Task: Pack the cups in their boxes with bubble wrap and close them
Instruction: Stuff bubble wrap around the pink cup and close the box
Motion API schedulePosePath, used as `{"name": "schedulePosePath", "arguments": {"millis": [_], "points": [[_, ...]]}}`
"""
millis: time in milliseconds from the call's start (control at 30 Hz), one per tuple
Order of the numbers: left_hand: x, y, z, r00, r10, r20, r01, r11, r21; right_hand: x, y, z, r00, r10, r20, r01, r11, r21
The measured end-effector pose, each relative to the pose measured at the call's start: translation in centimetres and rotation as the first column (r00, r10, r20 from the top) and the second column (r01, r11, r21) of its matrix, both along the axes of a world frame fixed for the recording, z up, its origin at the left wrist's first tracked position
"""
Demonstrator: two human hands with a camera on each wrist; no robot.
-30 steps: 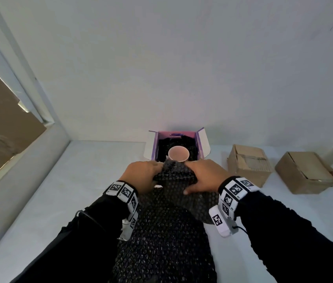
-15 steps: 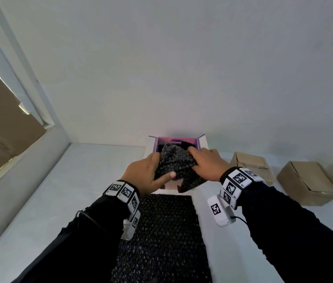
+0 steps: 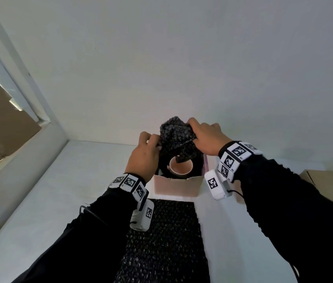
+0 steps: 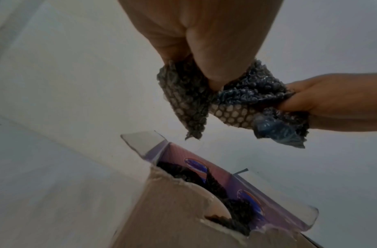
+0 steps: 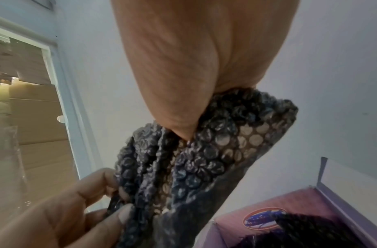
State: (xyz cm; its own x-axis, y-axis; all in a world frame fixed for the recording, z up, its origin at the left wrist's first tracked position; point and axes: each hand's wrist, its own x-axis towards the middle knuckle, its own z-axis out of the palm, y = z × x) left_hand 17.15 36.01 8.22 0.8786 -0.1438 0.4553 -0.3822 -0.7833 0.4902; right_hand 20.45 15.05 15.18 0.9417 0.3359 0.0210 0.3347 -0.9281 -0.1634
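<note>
Two hands work above one open box standing on the white tabletop. The left hand pinches one side of a crumpled piece of dark bubble wrap and the right hand grips its other side, so the piece hangs between them just over the box mouth. One cup stands upright inside the box, its round pale rim facing up, with more dark wrap packed around it; a hanging corner of the held piece covers part of the rim. The box's purple inner flaps stand open. A second, flat sheet of bubble wrap lies on the tabletop in front of the box, its near end cut off by the frame. One brown cardboard box sits to the right, mostly hidden behind the right sleeve. The cup's body and base are out of sight inside the box.
</note>
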Motion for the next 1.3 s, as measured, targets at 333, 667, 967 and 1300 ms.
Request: {"name": "schedulePosePath", "arguments": {"millis": [333, 667, 967, 1300], "points": [[0.8, -0.7, -6.0, 0.999, -0.028, 0.017, 0.019, 0.926, 0.378, 3.9, 2.7, -2.9, 0.909, -0.14, -0.392, 0.204, 0.971, 0.127], [0.1, 1.0, -6.8, 0.991, -0.09, 0.099, 0.043, 0.915, 0.401, 4.9, 5.4, -7.7, 0.995, 0.097, -0.017, -0.096, 0.993, 0.073], [1.4, 1.3, -7.5, 0.99, -0.141, -0.005, 0.127, 0.882, 0.455, 5.5, 5.4, -11.1, 0.994, -0.035, 0.104, -0.005, 0.931, 0.364], [1.4, 0.4, -7.8, 0.991, -0.063, -0.122, 0.124, 0.785, 0.607, 5.7, 5.8, -13.5, 0.995, 0.023, -0.094, -0.018, 0.998, 0.055]]}}
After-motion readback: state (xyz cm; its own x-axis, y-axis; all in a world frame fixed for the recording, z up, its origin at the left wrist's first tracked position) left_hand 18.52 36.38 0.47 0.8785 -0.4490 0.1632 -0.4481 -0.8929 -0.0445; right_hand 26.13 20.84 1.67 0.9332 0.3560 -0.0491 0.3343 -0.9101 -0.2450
